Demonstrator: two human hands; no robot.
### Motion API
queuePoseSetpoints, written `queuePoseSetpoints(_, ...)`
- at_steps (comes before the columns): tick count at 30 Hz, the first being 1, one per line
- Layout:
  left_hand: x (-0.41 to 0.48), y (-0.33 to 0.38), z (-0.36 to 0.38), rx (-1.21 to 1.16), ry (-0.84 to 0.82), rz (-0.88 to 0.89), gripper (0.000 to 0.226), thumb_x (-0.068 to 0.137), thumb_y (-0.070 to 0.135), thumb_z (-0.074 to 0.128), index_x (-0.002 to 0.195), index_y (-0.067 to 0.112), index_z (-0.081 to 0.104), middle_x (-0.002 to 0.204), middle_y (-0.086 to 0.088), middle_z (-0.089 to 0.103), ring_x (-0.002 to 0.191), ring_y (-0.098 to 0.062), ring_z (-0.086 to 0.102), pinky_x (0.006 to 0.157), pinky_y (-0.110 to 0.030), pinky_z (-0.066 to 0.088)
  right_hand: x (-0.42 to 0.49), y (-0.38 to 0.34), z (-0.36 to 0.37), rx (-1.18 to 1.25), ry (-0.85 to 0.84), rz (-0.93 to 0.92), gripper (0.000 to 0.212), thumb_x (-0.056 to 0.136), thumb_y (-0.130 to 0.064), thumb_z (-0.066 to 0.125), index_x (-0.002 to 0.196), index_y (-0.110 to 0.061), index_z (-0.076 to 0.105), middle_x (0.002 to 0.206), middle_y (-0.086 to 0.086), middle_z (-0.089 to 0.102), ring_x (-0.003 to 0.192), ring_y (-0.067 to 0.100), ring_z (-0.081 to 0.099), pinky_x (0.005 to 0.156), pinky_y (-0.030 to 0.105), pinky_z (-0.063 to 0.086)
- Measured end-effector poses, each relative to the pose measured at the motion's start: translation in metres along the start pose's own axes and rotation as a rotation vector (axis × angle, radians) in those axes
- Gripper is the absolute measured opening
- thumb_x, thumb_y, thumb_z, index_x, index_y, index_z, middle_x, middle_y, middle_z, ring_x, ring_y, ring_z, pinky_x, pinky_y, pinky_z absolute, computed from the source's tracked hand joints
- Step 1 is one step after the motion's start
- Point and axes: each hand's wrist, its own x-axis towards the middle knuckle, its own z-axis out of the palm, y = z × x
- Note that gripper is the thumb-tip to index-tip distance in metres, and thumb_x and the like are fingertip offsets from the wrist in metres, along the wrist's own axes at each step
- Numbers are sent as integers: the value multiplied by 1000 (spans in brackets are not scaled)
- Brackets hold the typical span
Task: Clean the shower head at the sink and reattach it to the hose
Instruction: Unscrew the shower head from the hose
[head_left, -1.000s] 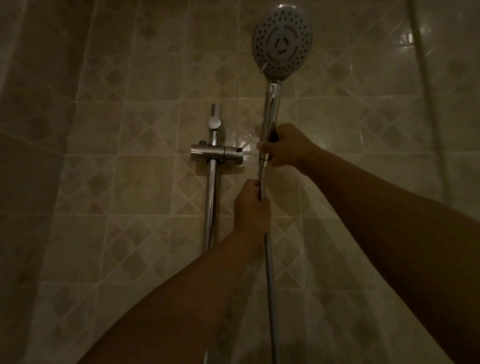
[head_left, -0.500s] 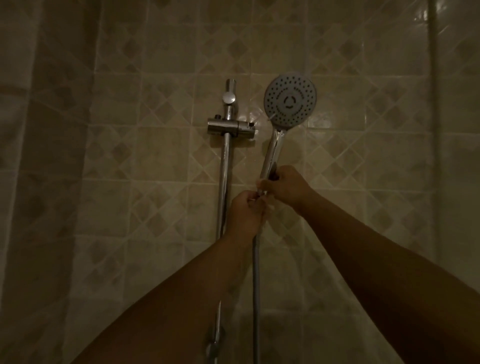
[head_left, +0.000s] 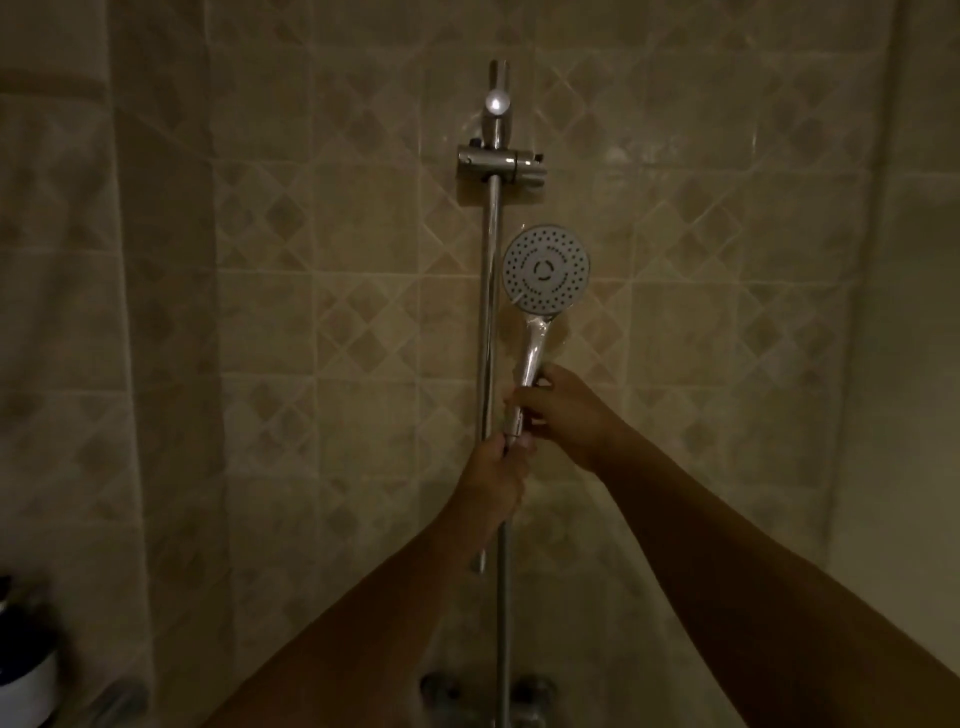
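The shower head (head_left: 545, 270), a round grey spray face on a chrome handle, points its nozzles toward me in front of the tiled wall. My right hand (head_left: 563, 410) grips the lower part of its handle. Just below, my left hand (head_left: 498, 473) pinches the top end of the metal hose (head_left: 503, 613) where it meets the handle. The hose hangs straight down from there. Whether the joint is screwed tight is hidden by my fingers.
A chrome slide rail (head_left: 488, 312) runs up the wall left of the shower head, with an empty holder bracket (head_left: 501, 165) near its top. Mixer tap fittings (head_left: 441, 691) show dimly at the bottom. A white container (head_left: 26, 686) sits at the lower left.
Both hands and the shower head have dropped lower relative to the bracket. My left hand moved up the hose to the joint under the handle. The view tilted downward.
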Motion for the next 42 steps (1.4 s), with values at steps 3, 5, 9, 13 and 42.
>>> queuePoseSetpoints(3, -30, -23, -1, 54, -7, -52, 24, 104, 30, 46, 89, 14, 54, 60, 5, 45, 46, -7, 43, 45, -23, 35, -23, 17, 15, 215, -24, 94, 23, 92, -11, 61, 111, 0, 60, 89, 10, 67, 78, 18, 69, 66, 31, 56)
queuePoseSetpoints(5, -50, -34, 0, 105, 0, -60, 27, 104, 33, 45, 86, 13, 52, 64, 2, 45, 52, -10, 41, 50, -26, 34, -38, 32, 23, 268, -30, 136, 11, 93, -14, 60, 103, -9, 60, 87, 7, 68, 81, 20, 68, 69, 32, 55)
queuePoseSetpoints(9, -88, -46, 8, -57, -25, -128, 23, 106, 26, 43, 94, 9, 52, 62, 1, 38, 46, -5, 35, 43, -18, 29, -63, 59, 32, 308, -49, 150, 12, 92, -17, 63, 85, -10, 56, 68, 9, 59, 58, 21, 57, 52, 29, 46)
queuePoseSetpoints(13, -113, -57, 16, -176, -55, -226, 28, 106, 28, 41, 84, 13, 51, 57, 3, 35, 41, -3, 29, 40, -17, 23, -77, 81, 34, 363, -45, 210, 25, 89, -16, 68, 70, -10, 53, 61, 10, 52, 49, 20, 51, 45, 28, 43)
queuePoseSetpoints(42, -205, -149, 43, -59, 44, -421, 29, 99, 38, 55, 74, 24, 50, 51, 13, 40, 44, -2, 35, 42, -18, 29, -160, 161, 31, 506, -111, 566, 18, 97, -26, 58, 92, -10, 63, 82, 5, 67, 79, 19, 65, 80, 37, 54)
